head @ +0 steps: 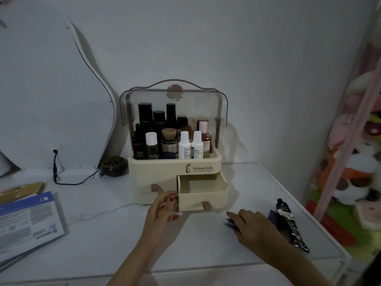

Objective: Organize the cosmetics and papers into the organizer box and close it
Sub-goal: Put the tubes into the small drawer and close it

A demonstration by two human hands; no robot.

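Two bare forearms enter from the bottom edge over a white tabletop (103, 234), pale wall behind, dim light.

Left hand (162, 207): fingers loosely spread, gripping nothing, thumb near the left corner of the open drawer (203, 195).

Right hand (251, 226): palm down on the table, fingers curved over a small dark item (229, 221) partly hidden beneath them; whether it is actually gripped cannot be told.

Organizer box (175, 164): cream, centre of table against the wall, marked "Serious Life"; clear lid (174, 104) raised; top tray packed with upright bottles (184, 145); lower right drawer pulled out and bare inside, lower left drawer (152, 188) pushed in.

Black tube (290, 226): lying flat at the right of the table, just beyond the right hand, beside a dark purple item (273, 216).

Papers (28, 221): blue-and-white printed sheets stacked at the left edge, well apart from both hands.

Also present: curved mirror (51, 89) leaning on the wall at left, black cable (61, 178), dark round perforated pot (113, 166) beside the box, soft toys (354, 172) off the table at right
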